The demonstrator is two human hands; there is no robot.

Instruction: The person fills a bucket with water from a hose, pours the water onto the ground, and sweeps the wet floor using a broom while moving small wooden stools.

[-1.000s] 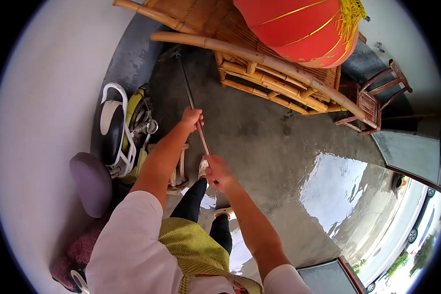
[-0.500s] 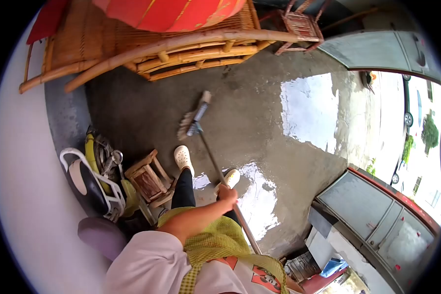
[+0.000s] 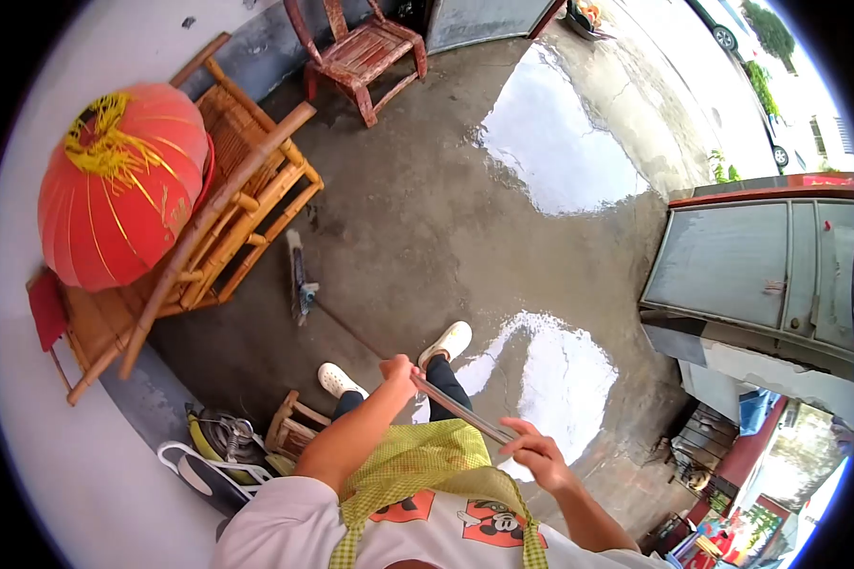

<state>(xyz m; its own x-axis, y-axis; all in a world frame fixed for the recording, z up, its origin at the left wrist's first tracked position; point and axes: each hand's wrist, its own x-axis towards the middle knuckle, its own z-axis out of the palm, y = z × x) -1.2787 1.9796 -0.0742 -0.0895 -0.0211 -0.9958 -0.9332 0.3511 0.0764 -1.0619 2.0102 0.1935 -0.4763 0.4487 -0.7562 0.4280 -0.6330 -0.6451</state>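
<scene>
A long-handled flat mop (image 3: 303, 284) slants across the view, its head on the wet floor beside a bamboo bench (image 3: 228, 237). My left hand (image 3: 400, 373) is closed round the middle of the pole, in front of my waist. Higher up the pole, my right hand (image 3: 538, 455) is curled about its upper end, with some fingers loosely bent. The pole (image 3: 460, 408) runs between both hands, above a yellow-green checked apron (image 3: 413, 455). My feet in white clogs (image 3: 451, 343) stand apart on the floor, close to the pole.
A red lantern (image 3: 123, 190) rests on the bench. A worn wooden chair (image 3: 365, 57) stands at the back. A small wooden stool (image 3: 289, 431) and a black-and-white object (image 3: 209, 479) are by the left wall. Grey metal doors (image 3: 731, 266) flank the bright doorway at right.
My view has turned, so the bench and lantern show lower at the left. The mop head is now closer to the bench. My right hand has come into view on the pole.
</scene>
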